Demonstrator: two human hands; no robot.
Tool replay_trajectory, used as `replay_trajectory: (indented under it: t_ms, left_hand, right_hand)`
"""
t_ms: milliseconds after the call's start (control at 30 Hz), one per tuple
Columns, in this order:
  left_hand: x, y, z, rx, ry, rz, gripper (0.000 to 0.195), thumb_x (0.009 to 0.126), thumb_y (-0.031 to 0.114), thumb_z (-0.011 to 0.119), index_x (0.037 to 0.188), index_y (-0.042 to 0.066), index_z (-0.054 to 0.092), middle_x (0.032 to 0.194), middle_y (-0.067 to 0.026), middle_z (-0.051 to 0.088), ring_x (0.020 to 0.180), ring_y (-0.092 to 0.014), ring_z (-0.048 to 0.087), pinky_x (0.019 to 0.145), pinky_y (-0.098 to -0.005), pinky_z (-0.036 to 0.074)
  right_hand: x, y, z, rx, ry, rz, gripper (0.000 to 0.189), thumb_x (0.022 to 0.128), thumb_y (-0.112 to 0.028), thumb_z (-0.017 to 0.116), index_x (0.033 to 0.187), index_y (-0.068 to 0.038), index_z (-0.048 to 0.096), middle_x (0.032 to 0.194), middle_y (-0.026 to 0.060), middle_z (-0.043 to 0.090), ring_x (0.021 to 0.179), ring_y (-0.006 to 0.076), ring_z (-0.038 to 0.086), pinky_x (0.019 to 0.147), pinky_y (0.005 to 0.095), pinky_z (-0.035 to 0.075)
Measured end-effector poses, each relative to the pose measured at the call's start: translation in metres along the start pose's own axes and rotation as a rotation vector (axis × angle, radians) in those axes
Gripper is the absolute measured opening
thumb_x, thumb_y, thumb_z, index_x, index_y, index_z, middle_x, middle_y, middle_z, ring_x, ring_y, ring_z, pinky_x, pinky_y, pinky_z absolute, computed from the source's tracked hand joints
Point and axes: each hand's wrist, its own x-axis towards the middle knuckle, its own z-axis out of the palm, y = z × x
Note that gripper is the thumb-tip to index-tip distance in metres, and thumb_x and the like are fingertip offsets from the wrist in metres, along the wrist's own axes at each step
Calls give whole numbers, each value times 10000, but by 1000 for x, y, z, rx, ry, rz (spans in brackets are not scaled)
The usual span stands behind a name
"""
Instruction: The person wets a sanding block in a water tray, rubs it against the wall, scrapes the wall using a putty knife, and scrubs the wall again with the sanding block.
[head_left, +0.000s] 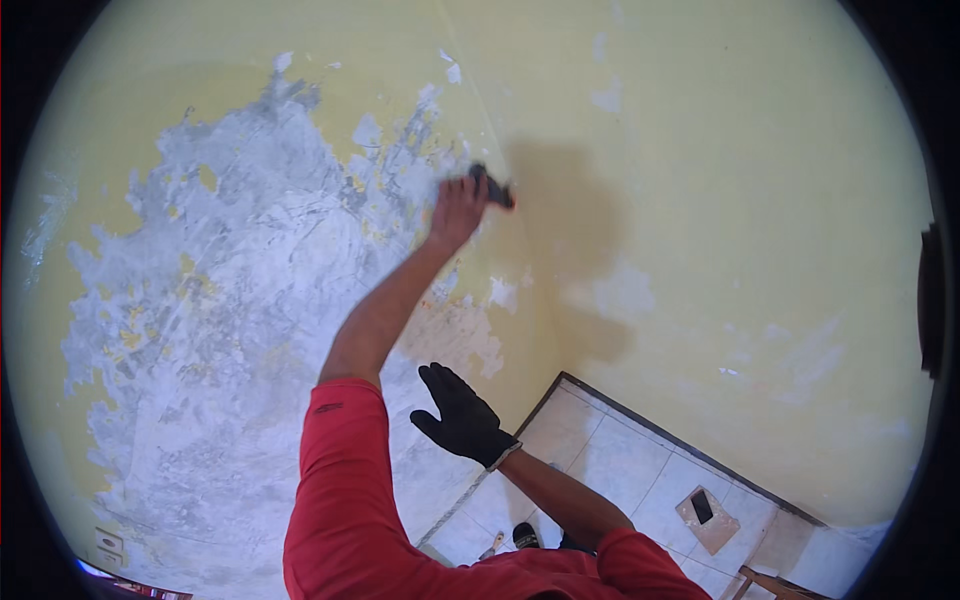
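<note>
My bare left hand (457, 214) is raised to the wall near the corner and grips a small dark hand tool (493, 187). Blur keeps me from telling exactly which tool it is. Around it, the left wall (247, 300) is patchy, with yellow paint broken up by a broad white and grey area. Lower down, my right hand (461, 420) wears a black work glove. Its thumb stands apart from the fingers, and it holds nothing. It is close to the lower part of the left wall; whether it touches cannot be told.
Yellow paint with pale patches covers the right wall (735, 225). Below lies a tiled floor (622, 457) with a dark baseboard (675, 441). On it are a dusty flat board (716, 534) bearing a black rectangular object (702, 506), and a scraper-like tool (495, 541) by my foot (525, 535). A wall socket (109, 541) is lower left.
</note>
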Motion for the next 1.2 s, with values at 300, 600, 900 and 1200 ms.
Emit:
replay_trajectory:
  t_ms: [300,600,900,1200]
  left_hand:
    - [71,-101,-44,-334,-220,-60,248,800,243,590,1022,133,583,892,-105,595,879,-287,576,814,-462,403]
    - [144,-263,-123,410,287,-414,520,727,345,676,1198,215,499,935,-54,628,770,-270,638,605,-471,459]
    - [-97,138,59,-224,-232,275,437,823,148,488,1244,31,496,1026,-168,536,883,-280,535,846,-469,429]
    - [-168,89,38,-284,-200,149,320,903,271,423,1177,159,543,1315,-121,487,1228,-277,453,1029,-505,313]
  right_hand:
    - [-61,55,-5,82,-105,182,675,869,-449,549,1360,-15,385,1366,230,425,1272,350,408,1056,420,334]
    - [-86,68,11,204,-249,241,670,864,-443,562,1335,9,410,1338,210,469,1239,335,450,1040,397,358]
    - [-152,99,-8,185,-169,489,662,863,-449,568,1338,-13,419,1317,218,485,1222,340,468,1020,400,380]
    - [-206,122,-19,173,-99,715,651,844,-452,614,1303,-12,471,1270,205,536,1190,336,504,993,394,405]
